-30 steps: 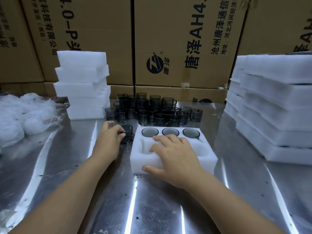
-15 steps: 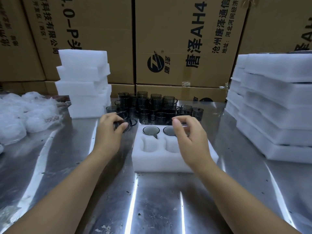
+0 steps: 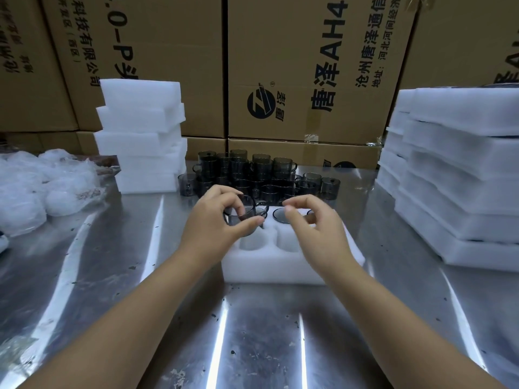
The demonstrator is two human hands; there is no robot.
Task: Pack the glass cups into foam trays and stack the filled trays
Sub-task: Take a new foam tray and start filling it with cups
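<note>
Glass cup (image 3: 243,217), gripped by your left hand (image 3: 213,228): lower it upright into the centre-frame foam tray (image 3: 280,272); right hand (image 3: 317,231) hovers empty, fingers loose.

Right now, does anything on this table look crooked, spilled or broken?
Only the left stack of foam trays looks off: its layers are shifted sideways, edges not flush. The plastic wrap beside it lies in a crumpled heap. I see no broken cup; the left hand holds one glass cup over the open tray.
</note>
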